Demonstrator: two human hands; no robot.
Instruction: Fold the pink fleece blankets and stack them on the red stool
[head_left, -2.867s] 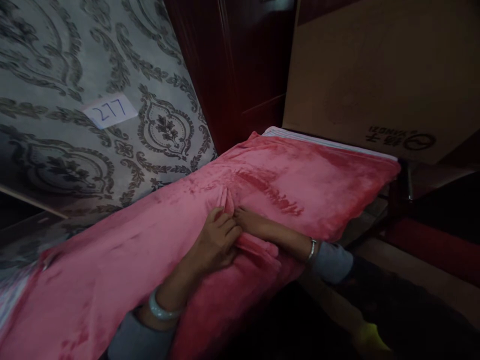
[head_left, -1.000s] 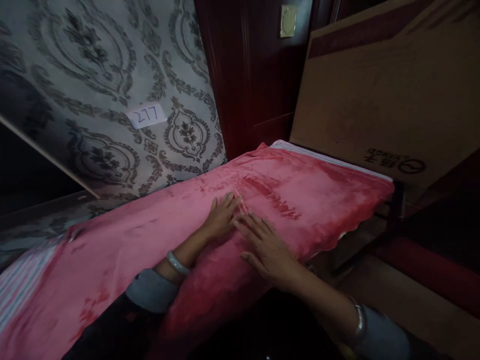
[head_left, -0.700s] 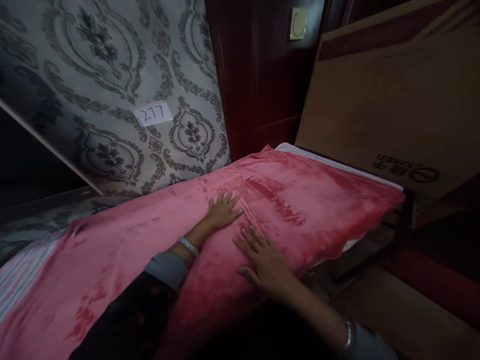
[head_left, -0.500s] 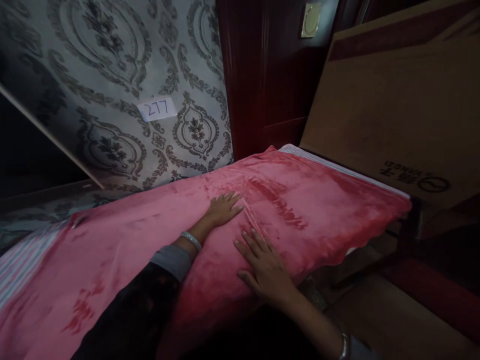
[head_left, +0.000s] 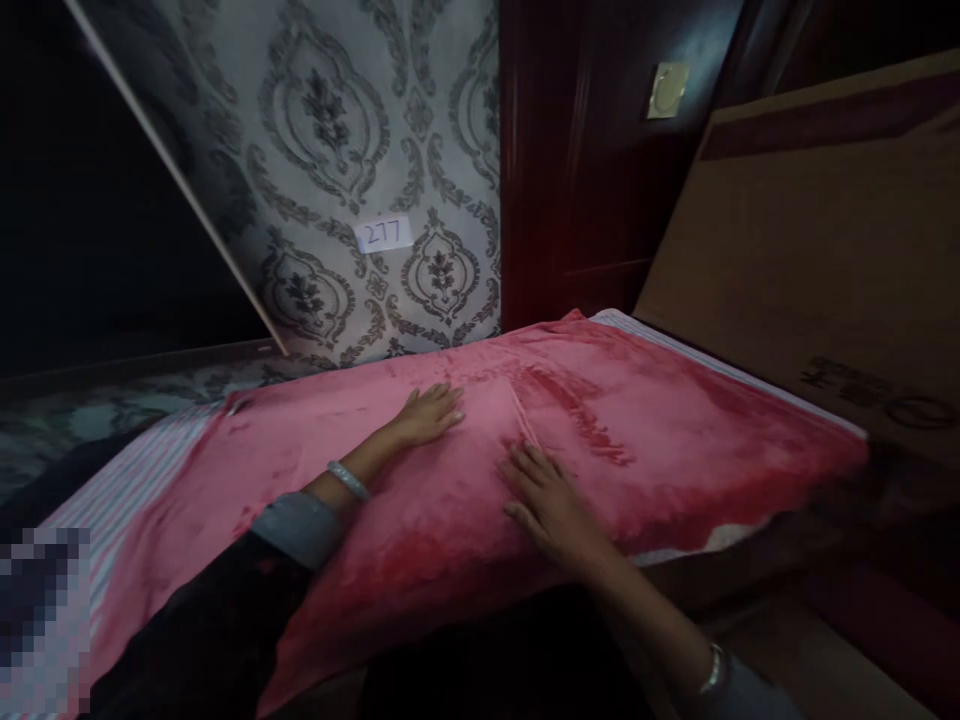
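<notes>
A plush pink-red blanket (head_left: 660, 400) is spread over a long flat surface, with darker brushed streaks in its pile. My left hand (head_left: 429, 413) lies flat on its middle, fingers stretched out to the right. Nearer to me, my right hand (head_left: 551, 500) rests on the blanket with its fingers spread, just below a raised crease (head_left: 523, 412). Neither hand grips the fabric. Beneath the blanket, a striped sheet (head_left: 142, 500) shows at the left end and along the far right edge.
Behind the blanket stands a patterned wallpapered wall (head_left: 322, 180) with a paper label (head_left: 385, 234) reading 277. A dark red door (head_left: 577, 180) adjoins it. A large cardboard box (head_left: 810, 240) leans at the right. A dark panel (head_left: 112, 220) fills the upper left.
My left hand has slid left over the blanket, away from the crease. The right hand stays near the crease, fingers still spread. The view has shifted left.
</notes>
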